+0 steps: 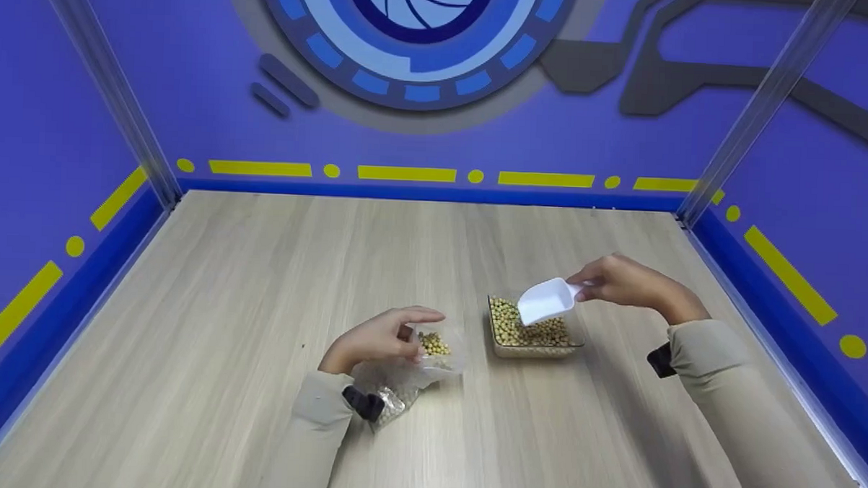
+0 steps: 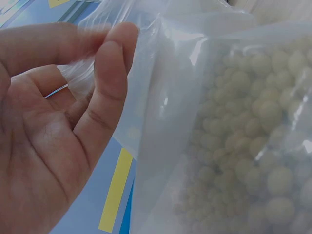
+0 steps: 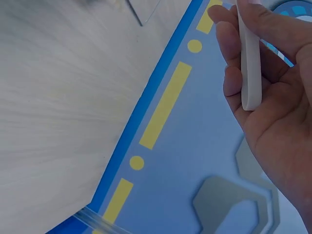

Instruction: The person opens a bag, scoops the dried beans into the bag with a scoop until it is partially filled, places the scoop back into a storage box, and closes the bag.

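In the head view my left hand [image 1: 379,336] pinches the edge of a clear plastic bag [image 1: 453,360] between thumb and finger. Round yellowish beans [image 2: 258,117] fill much of the bag in the left wrist view, and some show at its opening. To its right stands a clear square container [image 1: 538,351] holding many of the same beans [image 1: 507,322]. My right hand [image 1: 624,283] grips a white scoop [image 1: 547,300] by its handle [image 3: 251,73]. The scoop's bowl is tilted over the container, its lip overlapping the beans, and its visible inside is bare white.
The wood-grain table [image 1: 260,267] extends around the bag and container. Blue panels [image 1: 423,142] with yellow markings close in its back and both sides. Transparent posts [image 1: 763,111] stand at the back corners. Each wrist carries a small black camera mount [image 1: 363,402].
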Motion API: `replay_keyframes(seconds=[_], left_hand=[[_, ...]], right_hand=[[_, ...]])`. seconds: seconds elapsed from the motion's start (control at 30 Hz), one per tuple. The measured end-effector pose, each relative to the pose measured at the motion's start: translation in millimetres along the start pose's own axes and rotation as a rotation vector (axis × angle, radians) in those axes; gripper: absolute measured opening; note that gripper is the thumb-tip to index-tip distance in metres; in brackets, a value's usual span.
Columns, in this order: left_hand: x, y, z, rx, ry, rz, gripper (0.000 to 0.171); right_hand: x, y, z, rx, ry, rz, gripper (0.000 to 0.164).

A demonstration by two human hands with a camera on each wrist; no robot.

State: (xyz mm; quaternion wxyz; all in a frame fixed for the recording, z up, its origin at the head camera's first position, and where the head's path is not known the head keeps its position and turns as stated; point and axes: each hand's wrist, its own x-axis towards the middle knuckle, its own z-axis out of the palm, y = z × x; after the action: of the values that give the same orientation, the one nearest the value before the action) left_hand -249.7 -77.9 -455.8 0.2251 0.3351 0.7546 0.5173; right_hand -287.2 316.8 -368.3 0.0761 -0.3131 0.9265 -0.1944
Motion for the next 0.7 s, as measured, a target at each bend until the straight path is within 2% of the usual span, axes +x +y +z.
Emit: replay_keyframes(seconds=[0.27, 0.5, 0.7], left_hand=[[-1.2, -0.1, 0.4, -0.025, 0.008, -0.013, 0.064], [-1.9, 0.7, 0.1, -0.021, 0.012, -0.011, 0.065], [-0.9, 0.6, -0.3, 0.0, 0.014, -0.013, 0.065]], right_hand=[[-8.1, 3.4, -3.9, -0.064, -0.012, -0.014, 0.026], [-11.1, -4.8, -8.9, -0.128, -0.056, 0.067, 0.028], [-9.8, -14.0, -13.4, -0.187, -0.099, 0.068, 0.026]])
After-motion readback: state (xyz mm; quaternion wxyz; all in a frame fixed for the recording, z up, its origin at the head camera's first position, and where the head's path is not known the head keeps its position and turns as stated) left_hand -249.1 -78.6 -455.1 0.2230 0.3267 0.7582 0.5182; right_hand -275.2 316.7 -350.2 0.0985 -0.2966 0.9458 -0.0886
